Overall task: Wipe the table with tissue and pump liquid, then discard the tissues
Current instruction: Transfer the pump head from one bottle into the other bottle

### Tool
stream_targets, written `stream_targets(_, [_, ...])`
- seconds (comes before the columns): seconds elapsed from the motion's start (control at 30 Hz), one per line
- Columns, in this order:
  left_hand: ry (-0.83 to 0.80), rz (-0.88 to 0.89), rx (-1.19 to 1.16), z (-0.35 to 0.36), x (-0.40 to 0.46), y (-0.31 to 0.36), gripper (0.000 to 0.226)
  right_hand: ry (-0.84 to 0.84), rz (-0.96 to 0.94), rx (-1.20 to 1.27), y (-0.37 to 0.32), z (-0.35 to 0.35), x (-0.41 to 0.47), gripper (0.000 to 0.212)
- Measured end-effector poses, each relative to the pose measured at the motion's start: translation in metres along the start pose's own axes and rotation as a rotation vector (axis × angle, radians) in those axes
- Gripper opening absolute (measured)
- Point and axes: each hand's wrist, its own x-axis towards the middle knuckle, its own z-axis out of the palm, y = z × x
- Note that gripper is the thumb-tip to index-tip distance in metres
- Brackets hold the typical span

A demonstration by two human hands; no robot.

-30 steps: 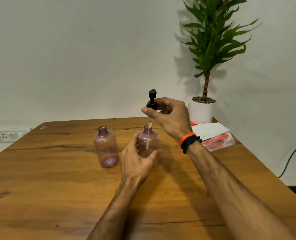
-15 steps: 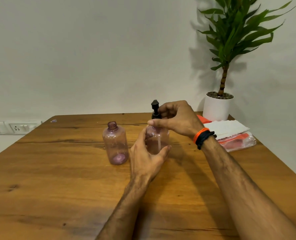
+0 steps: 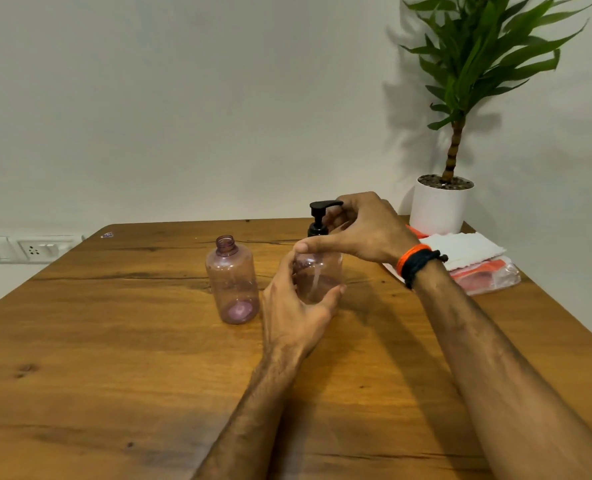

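Wooden table (image 3: 114, 358) — both hands on pump bottle (image 3: 318, 275)

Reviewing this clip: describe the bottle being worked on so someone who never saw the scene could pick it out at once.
On the wooden table, two pink see-through bottles stand side by side near the middle. The pump bottle is the one nearer the potted plant, gripped by the left hand. Unlike the open-necked bottle, it carries a black pump, held by the right hand.

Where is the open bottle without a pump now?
In the head view, the open bottle stands upright on the table, just left of the left hand, apart from it.
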Motion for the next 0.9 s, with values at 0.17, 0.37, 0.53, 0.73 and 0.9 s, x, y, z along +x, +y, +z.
stream_targets(0.17, [-0.009, 0.007, -0.047, -0.002, -0.001, 0.001, 0.084, -0.187, -0.092, 0.312, 0.012, -0.009, 0.000, 0.044])
stream_targets(0.37, [0.002, 0.013, -0.035, -0.001, -0.001, 0.001, 0.080, 0.000, -0.042, 0.256, 0.010, 0.003, 0.003, 0.060])
stream_targets(0.53, [-0.009, -0.007, -0.025, 0.000, 0.000, 0.000, 0.076, -0.078, -0.060, 0.184, 0.008, 0.005, 0.000, 0.063])
stream_targets(0.73, [-0.004, 0.000, -0.035, 0.001, -0.001, 0.000, 0.083, -0.217, -0.145, 0.255, 0.014, -0.005, -0.001, 0.035])
stream_targets(0.9, [0.006, 0.003, -0.029, 0.002, -0.001, -0.001, 0.078, -0.017, -0.054, 0.182, 0.012, 0.005, 0.002, 0.051])
